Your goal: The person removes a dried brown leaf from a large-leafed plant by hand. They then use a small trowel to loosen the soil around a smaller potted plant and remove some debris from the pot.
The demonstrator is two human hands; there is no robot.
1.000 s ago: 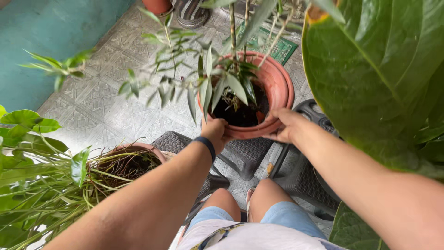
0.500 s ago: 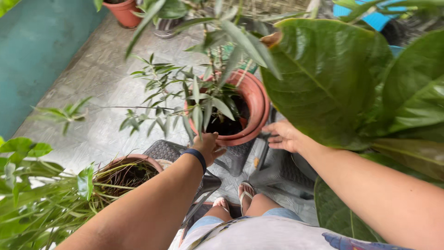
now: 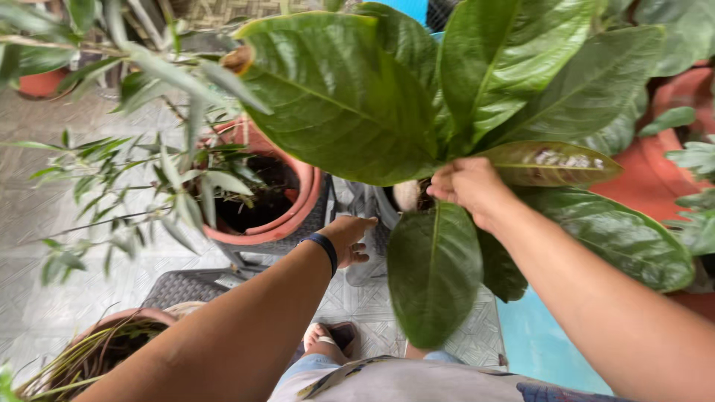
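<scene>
My right hand (image 3: 468, 186) is closed around the base of a large-leaved green plant (image 3: 417, 97), where its broad glossy leaves meet. One leaf (image 3: 434, 272) hangs down below that hand. My left hand (image 3: 350, 237), with a dark band at the wrist, reaches forward with fingers apart toward the same plant's base and holds nothing. Just left of it stands a terracotta pot (image 3: 298, 205) with dark soil and a thin-leaved plant (image 3: 160, 182), resting on a dark woven plastic stool (image 3: 287, 246).
Another brown pot (image 3: 104, 346) with long grassy leaves sits at the lower left beside a second dark stool (image 3: 190, 286). Big terracotta pots (image 3: 655, 164) stand at the right. The floor is patterned grey tile (image 3: 45, 223). My sandalled foot (image 3: 324, 339) shows below.
The view has swung right. Both hands left the terracotta pot's rim; my right hand moved right and closed on the large-leaved plant's base, and my left hand followed toward it.
</scene>
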